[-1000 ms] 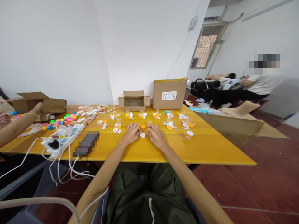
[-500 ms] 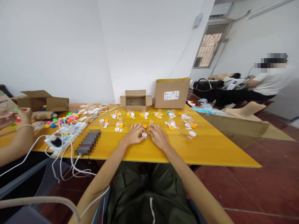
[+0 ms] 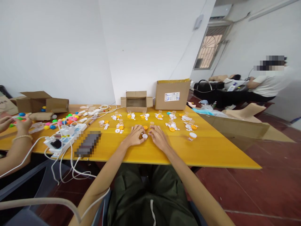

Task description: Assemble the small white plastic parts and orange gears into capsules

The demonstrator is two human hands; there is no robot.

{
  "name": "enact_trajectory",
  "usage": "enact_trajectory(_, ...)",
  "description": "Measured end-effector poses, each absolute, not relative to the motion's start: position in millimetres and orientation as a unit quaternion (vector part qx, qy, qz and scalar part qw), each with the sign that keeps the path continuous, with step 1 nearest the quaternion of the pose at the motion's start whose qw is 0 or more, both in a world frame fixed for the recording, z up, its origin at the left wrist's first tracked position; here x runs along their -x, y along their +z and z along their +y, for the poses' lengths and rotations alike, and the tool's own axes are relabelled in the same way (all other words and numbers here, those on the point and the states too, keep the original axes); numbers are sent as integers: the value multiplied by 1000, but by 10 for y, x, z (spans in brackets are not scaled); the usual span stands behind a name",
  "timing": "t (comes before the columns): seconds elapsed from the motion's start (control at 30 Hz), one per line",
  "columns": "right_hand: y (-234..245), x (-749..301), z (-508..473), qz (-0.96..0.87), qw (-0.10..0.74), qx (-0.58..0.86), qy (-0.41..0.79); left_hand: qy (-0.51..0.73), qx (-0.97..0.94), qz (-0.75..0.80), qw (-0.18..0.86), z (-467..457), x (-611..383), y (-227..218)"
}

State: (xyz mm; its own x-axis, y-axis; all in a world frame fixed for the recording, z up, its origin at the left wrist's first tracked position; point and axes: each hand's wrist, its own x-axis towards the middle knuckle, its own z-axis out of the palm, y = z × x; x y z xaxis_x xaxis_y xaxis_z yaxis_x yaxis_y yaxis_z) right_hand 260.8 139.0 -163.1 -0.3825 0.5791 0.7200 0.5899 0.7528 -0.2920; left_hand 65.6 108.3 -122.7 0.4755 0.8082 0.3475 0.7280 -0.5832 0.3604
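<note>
Half-curled, any grip unclear, the left hand (image 3: 135, 136) and right hand (image 3: 157, 135) flanked a white disc (image 3: 145, 136) toward the desk's front edge (image 3: 145, 161), one cup (image 3: 192, 136) already capped rightward, loose parts (image 3: 171, 129) apparently unassembled toward the back.

The scene is lit brightly and softly, and the plain white wall (image 3: 141, 47) is rendered paler at its centre than toward the left. Faint lighter and darker bands are seen across the yellow flat tabletop (image 3: 211, 152); the dark-green cloth trousers (image 3: 150, 188) below are left dim. Outer edges are stretched by wide-angle distortion. Fine detail is softened on the small white and orange plastic parts (image 3: 171, 129). The dark rectangular phone (image 3: 88, 142) is partly masked by pixel blocks.
</note>
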Motion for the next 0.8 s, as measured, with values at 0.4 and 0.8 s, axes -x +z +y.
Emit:
enact_trajectory(0.4, -1543, -2581, 1307, -844, 424, 328, -2, 235, -857, 451, 86, 1076, -663, -1208)
enact_trajectory(0.8, -1554, -2591, 1305, -870, 381, 314, -5, 242, -858, 444, 90, 1076, -667, -1208)
